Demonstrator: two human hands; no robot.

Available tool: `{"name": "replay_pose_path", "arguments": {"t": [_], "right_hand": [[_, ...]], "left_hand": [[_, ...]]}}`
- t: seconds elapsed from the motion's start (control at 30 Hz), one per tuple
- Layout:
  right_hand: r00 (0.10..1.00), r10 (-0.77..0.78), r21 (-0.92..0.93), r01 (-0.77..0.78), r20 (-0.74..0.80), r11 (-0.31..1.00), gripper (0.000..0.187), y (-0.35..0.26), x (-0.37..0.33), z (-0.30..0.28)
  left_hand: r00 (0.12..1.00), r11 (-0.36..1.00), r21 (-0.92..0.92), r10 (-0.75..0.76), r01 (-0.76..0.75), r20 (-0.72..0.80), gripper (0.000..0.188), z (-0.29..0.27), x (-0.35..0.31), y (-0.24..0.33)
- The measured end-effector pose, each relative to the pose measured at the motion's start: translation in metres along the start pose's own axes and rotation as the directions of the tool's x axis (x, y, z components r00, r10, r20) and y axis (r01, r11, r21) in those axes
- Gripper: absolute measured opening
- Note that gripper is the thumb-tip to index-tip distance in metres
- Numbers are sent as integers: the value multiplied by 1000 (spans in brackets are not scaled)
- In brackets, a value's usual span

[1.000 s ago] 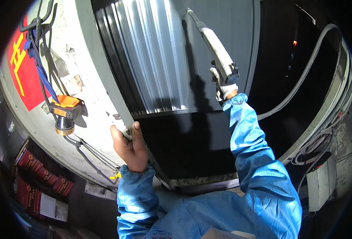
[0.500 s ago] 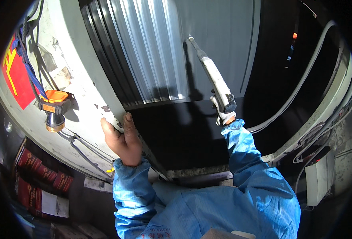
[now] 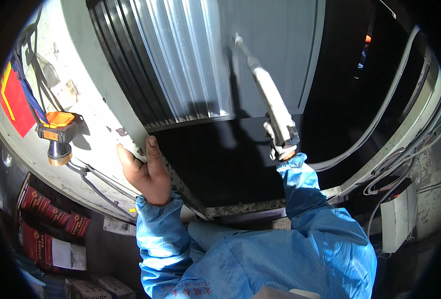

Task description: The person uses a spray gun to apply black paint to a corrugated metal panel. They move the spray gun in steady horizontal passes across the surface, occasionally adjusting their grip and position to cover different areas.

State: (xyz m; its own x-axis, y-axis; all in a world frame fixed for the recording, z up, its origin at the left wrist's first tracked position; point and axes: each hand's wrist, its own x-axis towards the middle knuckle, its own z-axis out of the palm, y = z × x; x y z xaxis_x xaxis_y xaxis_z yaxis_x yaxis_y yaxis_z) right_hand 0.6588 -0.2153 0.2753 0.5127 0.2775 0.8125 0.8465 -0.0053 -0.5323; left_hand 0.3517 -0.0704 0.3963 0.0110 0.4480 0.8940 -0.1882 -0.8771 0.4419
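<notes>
My right hand (image 3: 283, 151), in a white glove or wrapping that I cannot make out clearly, grips a long white spray gun (image 3: 272, 102). The gun's thin nozzle end reaches up and away, in front of a grey metal panel (image 3: 275, 60). This panel is ribbed and shiny on its left part, flat and dull grey on its right; whether the nozzle touches it I cannot tell. My left hand (image 3: 148, 174) is bare and rests at the pale wall edge (image 3: 130, 112) left of the opening, thumb and a finger stretched apart, holding nothing visible. Its other fingers are hidden.
An orange-and-black lamp (image 3: 58, 137) hangs on the pale wall by a blue strap, beside a red sheet (image 3: 15, 102). Red boxes (image 3: 38, 244) stand low at the left. A grey hose (image 3: 375, 124) loops at the right, near cables and a pale box (image 3: 396, 224).
The view has shifted slightly, so the panel, wall and lamp sit farther left and the panel a little higher. My right hand still holds the spray gun; the left stays at the wall edge.
</notes>
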Motion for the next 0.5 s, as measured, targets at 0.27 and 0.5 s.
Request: {"name": "replay_pose_path", "arguments": {"t": [0.27,0.5], "right_hand": [[999,-7,-64,4,-49,998,29,-12,24,-7],[997,62,-211,-53,36,976,25,0,-5,-12]], "left_hand": [[1000,1000,23,0,0,2,24,-1,0,0],[1000,1000,20,9,-9,-7,23,1,1,3]]}}
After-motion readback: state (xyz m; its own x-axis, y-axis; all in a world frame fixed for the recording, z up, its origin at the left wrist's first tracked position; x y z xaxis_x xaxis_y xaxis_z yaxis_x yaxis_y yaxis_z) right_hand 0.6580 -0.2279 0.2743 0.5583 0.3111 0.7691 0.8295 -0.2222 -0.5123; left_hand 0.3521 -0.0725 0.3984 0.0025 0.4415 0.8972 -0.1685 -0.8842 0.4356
